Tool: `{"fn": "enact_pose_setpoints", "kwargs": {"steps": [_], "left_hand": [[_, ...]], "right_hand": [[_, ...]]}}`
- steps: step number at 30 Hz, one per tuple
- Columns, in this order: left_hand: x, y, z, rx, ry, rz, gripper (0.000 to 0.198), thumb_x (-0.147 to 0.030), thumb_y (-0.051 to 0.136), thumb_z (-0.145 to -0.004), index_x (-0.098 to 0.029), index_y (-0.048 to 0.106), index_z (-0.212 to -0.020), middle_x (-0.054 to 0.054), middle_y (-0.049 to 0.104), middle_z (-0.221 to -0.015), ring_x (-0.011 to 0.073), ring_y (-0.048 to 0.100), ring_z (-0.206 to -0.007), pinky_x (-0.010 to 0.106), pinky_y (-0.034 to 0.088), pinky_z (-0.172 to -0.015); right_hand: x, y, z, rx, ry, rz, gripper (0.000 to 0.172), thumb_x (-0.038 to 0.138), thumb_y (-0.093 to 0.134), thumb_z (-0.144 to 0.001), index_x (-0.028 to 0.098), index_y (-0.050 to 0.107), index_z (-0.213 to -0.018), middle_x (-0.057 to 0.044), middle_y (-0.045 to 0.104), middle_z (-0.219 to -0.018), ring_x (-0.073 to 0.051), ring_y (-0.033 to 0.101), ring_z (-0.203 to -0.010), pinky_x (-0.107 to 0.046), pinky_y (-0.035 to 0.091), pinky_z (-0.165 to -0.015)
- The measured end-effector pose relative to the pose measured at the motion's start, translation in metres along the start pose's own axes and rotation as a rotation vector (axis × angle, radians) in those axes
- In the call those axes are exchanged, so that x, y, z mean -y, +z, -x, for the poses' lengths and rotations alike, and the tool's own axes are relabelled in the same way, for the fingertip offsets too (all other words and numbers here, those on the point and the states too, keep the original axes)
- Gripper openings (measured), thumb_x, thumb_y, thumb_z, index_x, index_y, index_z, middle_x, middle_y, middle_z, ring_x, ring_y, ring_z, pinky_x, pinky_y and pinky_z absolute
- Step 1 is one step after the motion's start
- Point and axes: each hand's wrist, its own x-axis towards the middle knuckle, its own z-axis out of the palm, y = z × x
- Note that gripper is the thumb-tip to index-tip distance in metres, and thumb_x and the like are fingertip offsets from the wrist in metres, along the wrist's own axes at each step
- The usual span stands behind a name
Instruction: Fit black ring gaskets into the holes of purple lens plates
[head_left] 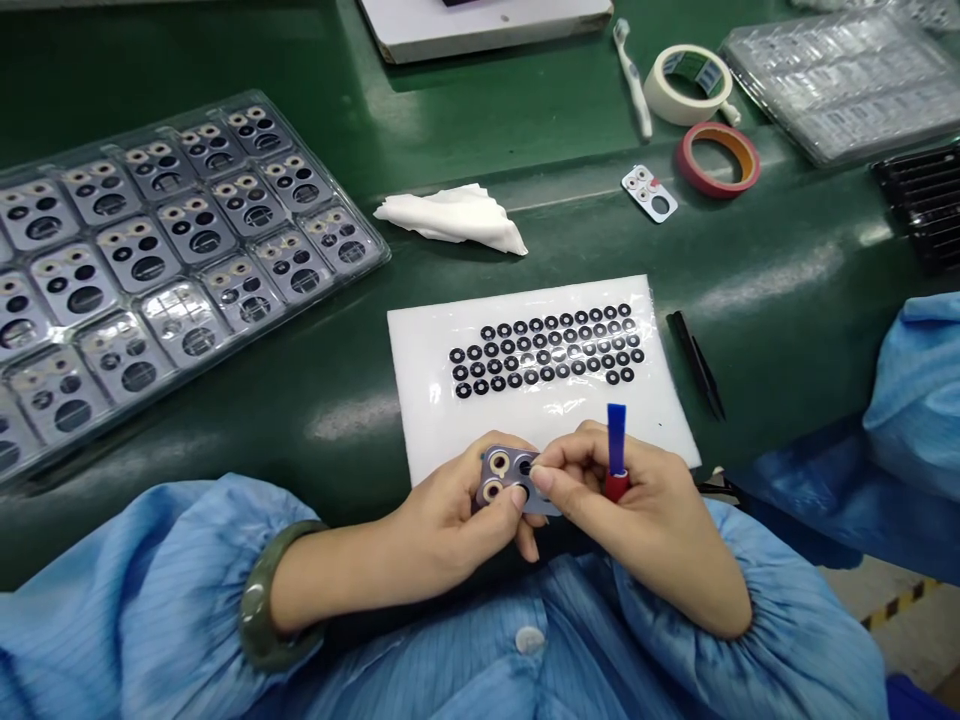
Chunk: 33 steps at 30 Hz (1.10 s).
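Observation:
My left hand [457,515] is closed on a small grey camera lens plate [512,464], its thumb lying over the front. Cream-coloured rings sit in two of the plate's holes, and the other openings look dark. My right hand [626,490] is closed, with thumb and index fingertips pinched together at the plate's right side. Between its fingers a slim blue-and-red tool [616,440] sticks up; its lower end is hidden in the hand. Just beyond both hands lies a white foam sheet [427,430] with rows of black rings [531,377] under a clear film.
On the left stands a clear tray [379,250] of similar plates. A white cloth [454,218], black tweezers [697,365], a loose plate [649,193], red tape [718,185], white tape [660,95] and a toothbrush [634,80] lie around. Another person's blue sleeve [915,380] is at right.

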Motion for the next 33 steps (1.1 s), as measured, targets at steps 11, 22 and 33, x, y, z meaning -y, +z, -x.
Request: {"fn": "enact_pose_setpoints", "kwargs": {"steps": [11,22,33], "left_hand": [[0.001,0.001,-0.002,0.015,0.023,-0.007,0.016,-0.03,0.043,-0.098,-0.015,0.044,-0.104,0.002,0.058,-0.077,0.0125,0.063,-0.069,0.025,0.049,-0.067],[0.001,-0.001,0.001,0.024,-0.033,0.062,0.019,-0.031,0.046,-0.097,-0.014,0.046,-0.106,0.004,0.06,-0.083,0.0123,0.064,-0.069,0.026,0.05,-0.069],[0.0,-0.001,0.001,0.041,-0.009,0.077,0.018,-0.031,0.045,-0.097,-0.016,0.046,-0.106,0.003,0.059,-0.084,0.0126,0.064,-0.067,0.026,0.05,-0.066]], "right_hand": [[-0.008,0.008,0.005,-0.084,-0.235,0.27,0.007,0.017,0.061,-0.085,0.018,0.067,-0.082,0.002,0.056,-0.068,-0.007,0.054,-0.059,-0.017,0.044,-0.055],[-0.02,-0.002,0.015,-0.211,-0.166,0.243,0.01,0.023,0.058,-0.088,0.021,0.064,-0.095,0.003,0.058,-0.072,-0.007,0.053,-0.059,-0.017,0.042,-0.052],[-0.022,0.002,0.013,-0.085,0.031,-0.015,0.017,0.029,0.055,-0.089,0.018,0.061,-0.078,0.003,0.057,-0.063,-0.006,0.047,-0.051,-0.015,0.04,-0.048]]}}
